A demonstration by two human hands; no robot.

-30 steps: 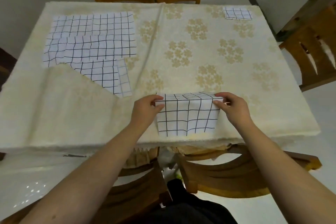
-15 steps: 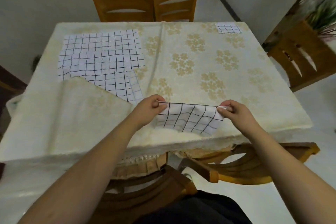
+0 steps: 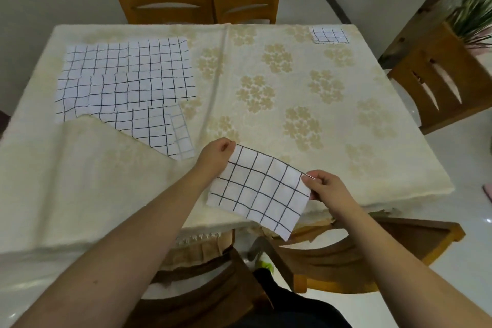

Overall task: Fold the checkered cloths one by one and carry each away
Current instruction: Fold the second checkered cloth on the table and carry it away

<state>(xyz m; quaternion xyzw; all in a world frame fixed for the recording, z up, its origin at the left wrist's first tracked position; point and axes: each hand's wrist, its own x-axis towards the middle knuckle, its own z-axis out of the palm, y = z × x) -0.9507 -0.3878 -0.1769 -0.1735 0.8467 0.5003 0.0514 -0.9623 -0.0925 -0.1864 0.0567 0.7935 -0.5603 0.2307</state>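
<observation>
1 folded checkered cloth (image 3: 259, 190) was held above the table's near edge, pinched shut at its top corners by left hand (image 3: 215, 158) and right hand (image 3: 323, 186). 1 small folded cloth (image 3: 329, 35) sat far-right; overlapping flat cloths (image 3: 127, 80) far-left, count unclear.

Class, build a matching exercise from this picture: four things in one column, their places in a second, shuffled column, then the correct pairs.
Things
1. folded cloth
2. small folded cloth
3. spread-out cloths
4. plant

Places
A. far right corner of the table
B. left part of the table
C. held between both hands
D. off the table, at the right edge of the view

Pairs: 1-C, 2-A, 3-B, 4-D
</observation>
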